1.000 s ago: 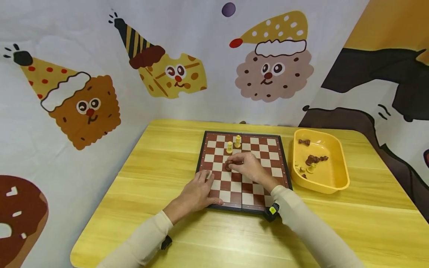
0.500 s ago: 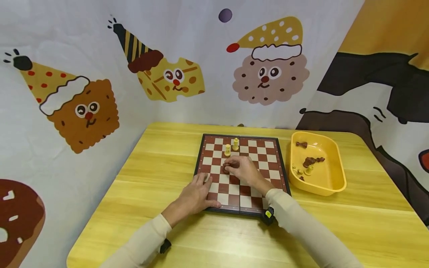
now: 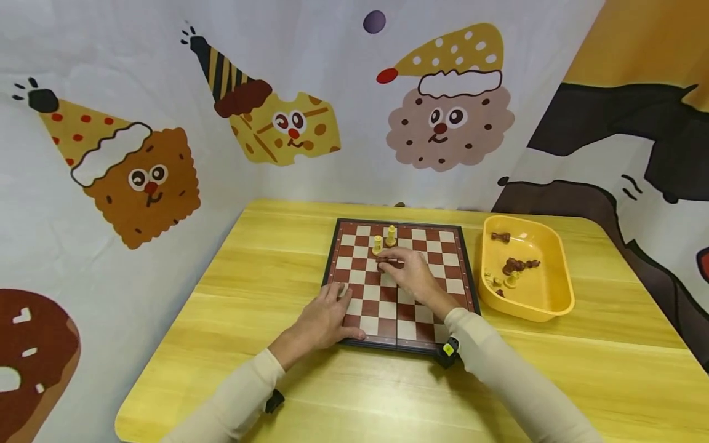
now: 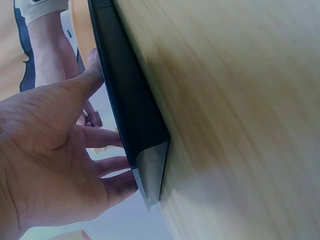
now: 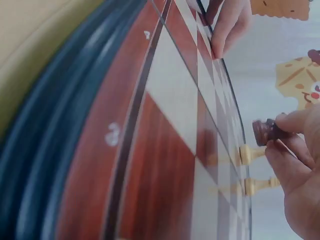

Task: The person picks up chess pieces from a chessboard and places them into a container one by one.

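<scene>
A brown chess piece is pinched between the thumb and fingers of my right hand. In the right wrist view its base stands apart from the board's surface; my fingers hide its upper part. Below it is a red-and-white chessboard with a dark rim. Two cream chess pieces, one nearer and one farther back, stand upright just beyond my right fingertips. My left hand rests on the board's left front corner, its fingers extended along the edge, as the left wrist view also shows.
To the right of the board stands a yellow tray. Several brown pieces and cream pieces lie in it. The wooden table meets a cloth backdrop printed with cartoon figures.
My right hand has moved slightly away from me and to the right with the brown chess piece, closer to the cream pieces. My left hand keeps its place on the board's corner.
</scene>
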A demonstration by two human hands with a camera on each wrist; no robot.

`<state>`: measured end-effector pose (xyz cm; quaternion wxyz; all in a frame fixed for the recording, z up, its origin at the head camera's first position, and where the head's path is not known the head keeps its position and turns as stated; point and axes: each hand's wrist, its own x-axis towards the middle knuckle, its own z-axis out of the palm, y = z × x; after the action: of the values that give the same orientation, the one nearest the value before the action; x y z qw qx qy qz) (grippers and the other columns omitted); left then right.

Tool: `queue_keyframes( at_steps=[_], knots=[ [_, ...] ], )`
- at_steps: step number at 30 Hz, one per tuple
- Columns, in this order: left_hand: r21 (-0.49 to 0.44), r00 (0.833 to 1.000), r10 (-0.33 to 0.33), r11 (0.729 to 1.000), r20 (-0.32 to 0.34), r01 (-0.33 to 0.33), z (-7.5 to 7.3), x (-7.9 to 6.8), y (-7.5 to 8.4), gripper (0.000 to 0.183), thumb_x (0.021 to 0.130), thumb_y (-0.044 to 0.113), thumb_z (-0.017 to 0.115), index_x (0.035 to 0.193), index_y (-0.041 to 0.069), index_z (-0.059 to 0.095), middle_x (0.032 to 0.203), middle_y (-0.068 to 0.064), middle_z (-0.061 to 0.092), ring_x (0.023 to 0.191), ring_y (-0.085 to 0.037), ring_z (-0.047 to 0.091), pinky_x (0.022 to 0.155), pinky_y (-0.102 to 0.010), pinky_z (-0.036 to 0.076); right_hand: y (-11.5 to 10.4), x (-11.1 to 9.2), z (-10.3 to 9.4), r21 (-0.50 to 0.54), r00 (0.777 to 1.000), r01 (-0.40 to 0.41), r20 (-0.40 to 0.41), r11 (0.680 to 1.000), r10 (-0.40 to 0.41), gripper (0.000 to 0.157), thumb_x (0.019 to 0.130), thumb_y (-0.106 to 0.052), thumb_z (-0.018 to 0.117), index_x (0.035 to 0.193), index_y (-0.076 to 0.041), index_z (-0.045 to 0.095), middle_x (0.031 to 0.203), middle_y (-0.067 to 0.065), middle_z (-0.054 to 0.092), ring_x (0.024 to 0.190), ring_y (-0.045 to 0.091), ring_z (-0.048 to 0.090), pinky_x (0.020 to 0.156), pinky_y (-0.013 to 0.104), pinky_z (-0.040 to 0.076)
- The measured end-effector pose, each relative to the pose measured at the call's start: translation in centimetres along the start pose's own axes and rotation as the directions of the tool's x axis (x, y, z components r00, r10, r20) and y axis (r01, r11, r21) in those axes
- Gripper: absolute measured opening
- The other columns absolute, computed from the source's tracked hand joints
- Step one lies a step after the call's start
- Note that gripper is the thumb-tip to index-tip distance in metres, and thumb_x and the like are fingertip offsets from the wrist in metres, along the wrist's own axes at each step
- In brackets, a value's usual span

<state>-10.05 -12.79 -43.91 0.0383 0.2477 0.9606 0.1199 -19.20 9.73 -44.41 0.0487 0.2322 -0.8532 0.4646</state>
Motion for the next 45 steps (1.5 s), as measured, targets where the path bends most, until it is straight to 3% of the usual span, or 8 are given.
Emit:
queue_keyframes(
  at_steps=[5, 9, 13, 20, 26, 31, 38, 45],
  knots=[
    [-0.010, 1.000, 0.004, 1.000, -0.003, -0.004, -0.1, 0.2, 0.0, 0.096, 0.085, 0.057, 0.075, 0.146, -0.010, 0.045, 0.145, -0.026, 0.042, 0.134, -0.041, 0.040, 0.106, -0.050, 0.045, 0.6, -0.3, -0.3, 0.038, 0.999, -0.012, -0.039, 0.999, 0.013, 0.023, 0.095, -0.005, 0.073, 0.117, 0.001, 0.074, 0.111, 0.009, 0.072, 0.100, 0.021, 0.070, 0.088, 0.033, 0.058],
    [-0.001, 0.999, 0.013, 1.000, -0.030, -0.013, -0.1, 0.3, 0.0, 0.096, 0.085, 0.058, 0.074, 0.146, -0.010, 0.046, 0.144, -0.026, 0.043, 0.134, -0.041, 0.041, 0.106, -0.050, 0.045, 0.7, -0.6, -0.7, 0.054, 0.993, 0.039, -0.112, 0.998, -0.033, 0.025, 0.094, -0.004, 0.073, 0.119, 0.000, 0.074, 0.109, 0.009, 0.072, 0.097, 0.021, 0.072, 0.082, 0.029, 0.059],
    [-0.009, 1.000, 0.005, 1.000, -0.027, -0.006, 0.2, 0.0, 0.1, 0.095, 0.085, 0.058, 0.074, 0.147, -0.009, 0.046, 0.144, -0.028, 0.043, 0.135, -0.042, 0.040, 0.108, -0.051, 0.043, 0.8, -0.9, -1.0, 0.040, 0.986, 0.078, -0.150, 0.996, -0.071, 0.025, 0.094, -0.005, 0.074, 0.118, -0.001, 0.075, 0.108, 0.006, 0.073, 0.095, 0.020, 0.072, 0.080, 0.034, 0.060],
    [-0.007, 1.000, 0.009, 1.000, -0.030, -0.009, 0.5, -0.4, 0.0, 0.096, 0.085, 0.058, 0.074, 0.147, -0.010, 0.046, 0.143, -0.028, 0.043, 0.135, -0.042, 0.040, 0.108, -0.052, 0.043, 0.8, -1.2, -1.0, 0.043, 0.977, 0.070, -0.205, 0.997, -0.060, 0.024, 0.092, -0.006, 0.076, 0.116, -0.004, 0.077, 0.107, 0.003, 0.075, 0.094, 0.017, 0.071, 0.076, 0.035, 0.061],
    [-0.011, 0.999, 0.008, 1.000, -0.032, -0.009, 0.4, -0.3, 0.0, 0.095, 0.085, 0.058, 0.075, 0.147, -0.009, 0.046, 0.145, -0.027, 0.042, 0.135, -0.041, 0.040, 0.108, -0.052, 0.043, 0.6, -1.3, -1.3, 0.052, 0.981, 0.049, -0.191, 0.997, -0.038, 0.025, 0.093, -0.009, 0.077, 0.118, -0.003, 0.076, 0.107, 0.004, 0.076, 0.093, 0.016, 0.072, 0.075, 0.029, 0.060],
    [-0.012, 0.999, 0.029, 0.999, -0.041, -0.029, 0.6, -0.2, 0.1, 0.094, 0.086, 0.057, 0.074, 0.147, -0.009, 0.046, 0.146, -0.028, 0.042, 0.135, -0.042, 0.041, 0.107, -0.053, 0.043, 0.2, -1.5, -2.2, 0.072, 0.979, 0.009, -0.202, 0.997, 0.006, 0.022, 0.092, -0.009, 0.078, 0.114, -0.006, 0.078, 0.102, 0.003, 0.076, 0.090, 0.017, 0.073, 0.077, 0.034, 0.061],
    [-0.016, 1.000, 0.007, 1.000, -0.030, -0.007, 0.7, -0.3, -0.1, 0.096, 0.085, 0.061, 0.073, 0.148, -0.007, 0.046, 0.147, -0.027, 0.042, 0.136, -0.040, 0.040, 0.108, -0.052, 0.043, 0.3, -1.8, -3.1, 0.076, 0.979, -0.065, -0.190, 0.995, 0.079, 0.023, 0.091, -0.011, 0.079, 0.113, -0.005, 0.077, 0.101, 0.003, 0.076, 0.091, 0.020, 0.073, 0.080, 0.035, 0.060],
    [-0.041, 1.000, -0.009, 0.999, -0.030, 0.008, 0.7, 0.0, -0.2, 0.096, 0.085, 0.061, 0.074, 0.149, -0.005, 0.046, 0.149, -0.026, 0.040, 0.136, -0.041, 0.039, 0.109, -0.052, 0.042, 0.1, -2.1, -4.4, 0.017, 0.975, -0.038, -0.219, 0.999, 0.041, 0.022, 0.091, -0.010, 0.078, 0.112, -0.005, 0.077, 0.102, 0.008, 0.076, 0.090, 0.025, 0.073, 0.076, 0.038, 0.061]
  ],
)
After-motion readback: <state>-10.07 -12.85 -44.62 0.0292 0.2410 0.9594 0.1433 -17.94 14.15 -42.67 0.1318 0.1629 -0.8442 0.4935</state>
